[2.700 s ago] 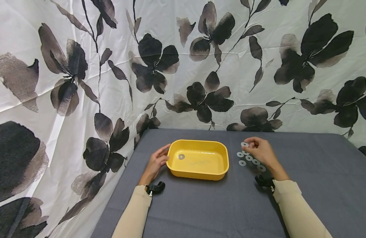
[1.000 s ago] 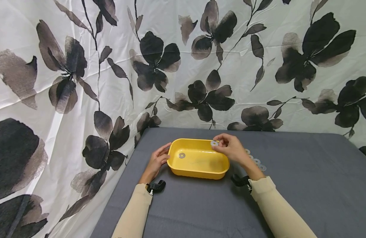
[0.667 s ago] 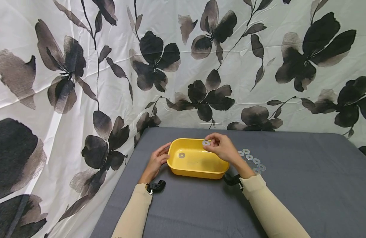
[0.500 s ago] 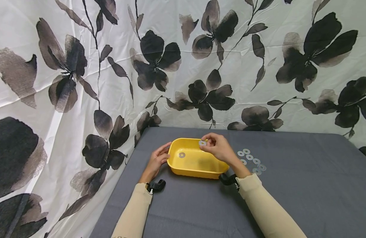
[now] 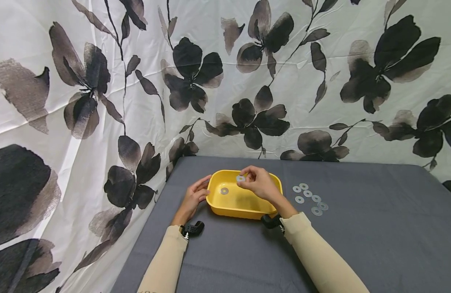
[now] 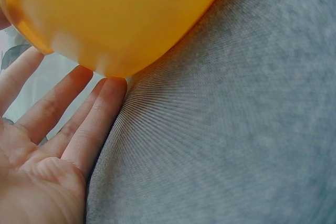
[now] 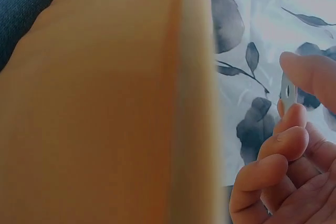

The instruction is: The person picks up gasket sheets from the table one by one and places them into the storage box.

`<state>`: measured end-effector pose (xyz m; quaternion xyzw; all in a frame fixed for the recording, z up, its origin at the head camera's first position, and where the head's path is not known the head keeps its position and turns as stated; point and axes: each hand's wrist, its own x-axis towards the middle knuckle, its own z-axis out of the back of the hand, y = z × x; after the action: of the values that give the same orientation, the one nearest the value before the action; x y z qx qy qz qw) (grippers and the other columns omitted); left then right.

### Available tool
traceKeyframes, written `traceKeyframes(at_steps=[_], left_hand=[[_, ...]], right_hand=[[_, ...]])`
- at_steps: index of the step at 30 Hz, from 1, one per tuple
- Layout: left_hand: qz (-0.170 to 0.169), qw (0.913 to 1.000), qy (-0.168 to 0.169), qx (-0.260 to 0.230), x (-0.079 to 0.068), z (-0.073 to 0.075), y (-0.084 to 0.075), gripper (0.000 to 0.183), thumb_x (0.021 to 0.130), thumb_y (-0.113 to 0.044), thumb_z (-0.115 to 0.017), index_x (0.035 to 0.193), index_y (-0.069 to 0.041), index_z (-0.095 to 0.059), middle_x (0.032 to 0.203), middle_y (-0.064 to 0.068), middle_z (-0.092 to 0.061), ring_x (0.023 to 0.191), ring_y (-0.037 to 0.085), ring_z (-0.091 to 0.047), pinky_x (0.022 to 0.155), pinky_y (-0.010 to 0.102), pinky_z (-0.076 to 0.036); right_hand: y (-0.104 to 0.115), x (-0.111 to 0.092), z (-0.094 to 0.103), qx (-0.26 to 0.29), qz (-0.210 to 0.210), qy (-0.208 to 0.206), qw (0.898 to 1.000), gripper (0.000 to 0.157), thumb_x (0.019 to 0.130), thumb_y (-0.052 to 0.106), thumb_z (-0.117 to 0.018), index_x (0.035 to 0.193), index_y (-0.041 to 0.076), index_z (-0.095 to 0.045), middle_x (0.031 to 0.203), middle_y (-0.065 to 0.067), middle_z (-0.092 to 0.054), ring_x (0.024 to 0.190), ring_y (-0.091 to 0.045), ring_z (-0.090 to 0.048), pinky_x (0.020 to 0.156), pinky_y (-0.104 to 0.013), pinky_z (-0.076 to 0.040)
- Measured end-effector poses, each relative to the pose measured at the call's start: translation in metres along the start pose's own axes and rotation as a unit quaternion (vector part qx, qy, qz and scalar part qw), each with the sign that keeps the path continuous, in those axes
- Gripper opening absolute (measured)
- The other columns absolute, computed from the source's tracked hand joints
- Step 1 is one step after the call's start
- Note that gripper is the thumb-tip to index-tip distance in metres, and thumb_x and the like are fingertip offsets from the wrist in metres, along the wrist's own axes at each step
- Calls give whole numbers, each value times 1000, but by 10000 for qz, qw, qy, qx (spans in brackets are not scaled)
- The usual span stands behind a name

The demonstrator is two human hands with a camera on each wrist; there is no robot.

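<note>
Currently the grip of the right hand point(image 5: 260, 185) pinches a flat grey ring-shaped washer point(image 5: 238, 180), holed face toward the head camera, over the yellow rectangular tray point(image 5: 233, 212), whose long axis runs left-right; spread fingers of the left hand point(image 5: 191, 200) touch its left end.

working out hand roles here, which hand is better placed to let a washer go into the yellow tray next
Probably the right: the right hand pinches a washer above the yellow tray, while the left hand touches the tray's left end and holds no washer.
</note>
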<state>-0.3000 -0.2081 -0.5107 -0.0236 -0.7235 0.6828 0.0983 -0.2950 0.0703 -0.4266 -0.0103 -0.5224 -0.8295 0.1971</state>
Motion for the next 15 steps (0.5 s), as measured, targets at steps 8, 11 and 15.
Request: traceKeyframes(at_steps=[8, 11, 15], left_hand=[[75, 10000, -17, 61, 0, 0, -1, 55, 94, -3, -60, 147, -18, -56, 148, 18, -57, 127, 32, -60, 87, 25, -59], [84, 9999, -51, 63, 0, 0, 0, 55, 94, -3, -60, 147, -18, -57, 147, 17, -57, 127, 29, -60, 87, 25, -58], [80, 9999, -54, 43, -1, 0, 0, 56, 94, -2, -59, 148, -16, -56, 148, 18, -56, 129, 31, -60, 87, 25, -58]], right_hand=[[-1, 7, -12, -115, -147, -40, 9998, 29, 85, 16, -82, 109, 5, -72, 77, -4, -61, 64, -16, -51, 56, -23, -40], [-1, 10, -17, -170, -202, -79, 9996, 29, 84, 16, -83, 108, 6, -72, 77, -4, -61, 63, -16, -50, 56, -24, -40], [-4, 13, -23, -182, -334, -66, 9993, 29, 84, 17, -83, 109, 6, -72, 76, -4, -60, 62, -16, -49, 56, -24, -40]])
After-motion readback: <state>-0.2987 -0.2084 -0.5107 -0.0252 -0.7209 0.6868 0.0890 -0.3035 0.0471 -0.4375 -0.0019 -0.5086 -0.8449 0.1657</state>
